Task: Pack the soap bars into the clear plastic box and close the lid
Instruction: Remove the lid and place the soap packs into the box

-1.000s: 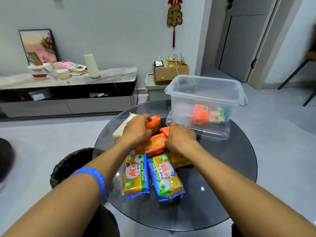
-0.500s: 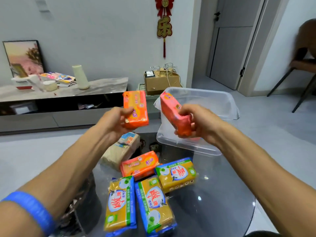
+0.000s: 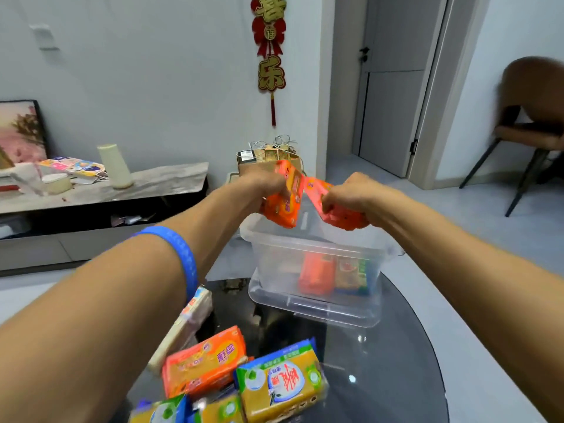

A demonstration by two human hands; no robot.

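Note:
The clear plastic box (image 3: pixel 317 254) stands open on the dark round glass table (image 3: pixel 381 361). Inside it, at the right, an orange soap bar (image 3: pixel 316 273) and a yellow-green soap bar (image 3: pixel 351 274) stand side by side. My left hand (image 3: pixel 262 186) grips an orange soap bar (image 3: pixel 285 196) above the box's open top. My right hand (image 3: pixel 354 195) grips another orange soap bar (image 3: pixel 332 206) just beside it, also over the opening. On the table near me lie an orange soap bar (image 3: pixel 204 361) and yellow soap bars in blue-green wrappers (image 3: pixel 280 383).
A beige wrapped pack (image 3: pixel 186 325) lies at the table's left edge. The box rests on its clear lid (image 3: pixel 314 309). Behind stand a low cabinet (image 3: pixel 100 190) with a cream vase, a cardboard box (image 3: pixel 259 160) on the floor, and a brown chair (image 3: pixel 534 117) at the far right.
Both hands lifted an orange soap bar each from the pile on the table, raised them, then carried them forward until they hang over the open box.

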